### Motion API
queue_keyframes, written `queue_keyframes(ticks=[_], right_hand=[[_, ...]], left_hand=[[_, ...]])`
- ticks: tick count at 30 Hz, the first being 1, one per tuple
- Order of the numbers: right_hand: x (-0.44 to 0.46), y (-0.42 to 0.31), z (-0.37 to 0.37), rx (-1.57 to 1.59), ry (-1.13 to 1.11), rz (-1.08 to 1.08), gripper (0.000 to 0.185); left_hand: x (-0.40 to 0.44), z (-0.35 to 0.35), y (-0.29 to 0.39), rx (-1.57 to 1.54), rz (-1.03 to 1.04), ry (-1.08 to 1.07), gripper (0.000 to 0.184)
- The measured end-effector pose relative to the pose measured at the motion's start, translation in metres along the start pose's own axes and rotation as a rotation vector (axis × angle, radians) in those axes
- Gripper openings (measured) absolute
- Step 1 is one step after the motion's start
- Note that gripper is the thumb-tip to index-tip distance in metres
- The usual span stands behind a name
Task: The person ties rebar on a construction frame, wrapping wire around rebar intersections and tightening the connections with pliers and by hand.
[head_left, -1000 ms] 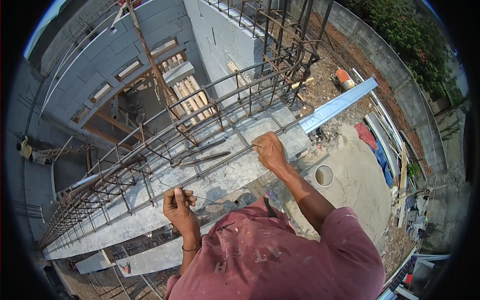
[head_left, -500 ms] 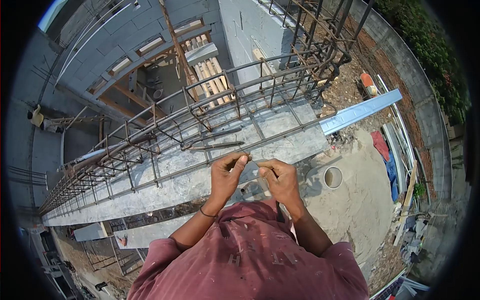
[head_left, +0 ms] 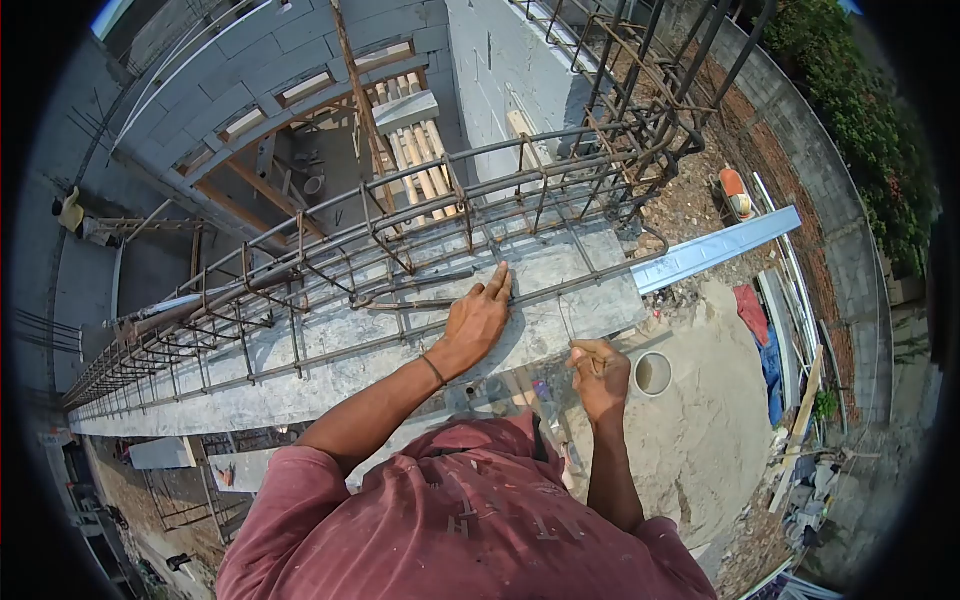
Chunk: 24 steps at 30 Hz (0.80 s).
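My right hand (head_left: 600, 378) is closed on a thin piece of wire (head_left: 566, 318), which sticks up from the fingertips over the edge of the concrete ledge (head_left: 612, 300). My left hand (head_left: 478, 322) reaches over the rebar cage (head_left: 385, 235), index and middle fingers stretched out. Its fingertips are at a lower bar; whether they press on it I cannot tell. Just left of that hand, a dark tool with two long handles, like pincers (head_left: 405, 303), lies on the ledge within the cage.
Upright rebar (head_left: 640, 60) rises at the right end of the cage. A light metal channel (head_left: 715, 250) juts out there. Below lie sand (head_left: 700, 440) with a round pipe or bucket (head_left: 652, 374) and an orange-and-white object (head_left: 735, 192). Another person (head_left: 75, 215) is at far left.
My hands, together before at the wire, have parted. The left has moved up to the rebar with fingers extended; the right has gone right and slightly down with the wire. The view has shifted slightly.
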State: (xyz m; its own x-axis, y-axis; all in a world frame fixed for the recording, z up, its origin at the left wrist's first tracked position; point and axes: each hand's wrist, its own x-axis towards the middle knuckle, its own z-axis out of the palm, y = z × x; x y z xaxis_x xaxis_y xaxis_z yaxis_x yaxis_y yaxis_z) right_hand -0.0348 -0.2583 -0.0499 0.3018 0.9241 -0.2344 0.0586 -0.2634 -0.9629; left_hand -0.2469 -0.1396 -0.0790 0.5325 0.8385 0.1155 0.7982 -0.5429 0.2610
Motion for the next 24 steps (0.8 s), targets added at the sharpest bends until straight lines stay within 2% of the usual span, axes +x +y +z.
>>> queue_keyframes(ticks=[1,4,8,10,13,15,17,19,21,22,23,24], right_hand=[[0.001,-0.001,0.002,0.044,-0.008,0.056,0.012],[0.005,-0.001,0.005,0.021,-0.039,0.103,0.011],[0.023,-0.012,0.006,0.025,-0.095,0.088,0.012],[0.034,-0.012,0.005,-0.096,-0.007,-0.190,0.014],[0.044,-0.039,0.000,-0.281,0.043,-0.250,0.016],[0.048,-0.047,0.001,-0.296,0.057,-0.290,0.016],[0.045,-0.048,0.004,-0.275,-0.017,-0.200,0.016],[0.039,-0.049,0.014,-0.269,-0.056,-0.182,0.016],[0.033,-0.045,0.023,-0.271,-0.141,-0.234,0.017],[0.029,-0.046,0.028,-0.264,-0.142,-0.185,0.017],[0.026,-0.046,0.029,-0.267,-0.143,-0.184,0.017],[0.024,-0.045,0.029,-0.272,-0.175,-0.167,0.016]], left_hand=[[0.002,-0.001,0.000,0.010,-0.014,-0.057,0.066],[0.005,0.006,-0.004,0.089,0.006,-0.047,0.064],[0.008,-0.005,-0.003,0.052,-0.023,-0.027,0.062],[0.007,-0.017,-0.003,-0.126,-0.089,-0.098,0.061],[0.001,-0.027,-0.004,-0.164,0.006,0.045,0.061],[-0.008,-0.041,0.011,-0.289,-0.079,0.059,0.055],[-0.021,-0.045,0.024,-0.576,-0.083,0.178,0.049],[-0.027,-0.054,0.037,-0.692,-0.145,0.110,0.043],[-0.028,-0.053,0.045,-1.021,-0.183,0.068,0.041],[-0.028,-0.045,0.047,-1.209,-0.248,0.055,0.040],[-0.028,-0.045,0.048,-1.212,-0.249,0.055,0.040],[-0.027,-0.044,0.049,-1.427,-0.362,0.064,0.039]])
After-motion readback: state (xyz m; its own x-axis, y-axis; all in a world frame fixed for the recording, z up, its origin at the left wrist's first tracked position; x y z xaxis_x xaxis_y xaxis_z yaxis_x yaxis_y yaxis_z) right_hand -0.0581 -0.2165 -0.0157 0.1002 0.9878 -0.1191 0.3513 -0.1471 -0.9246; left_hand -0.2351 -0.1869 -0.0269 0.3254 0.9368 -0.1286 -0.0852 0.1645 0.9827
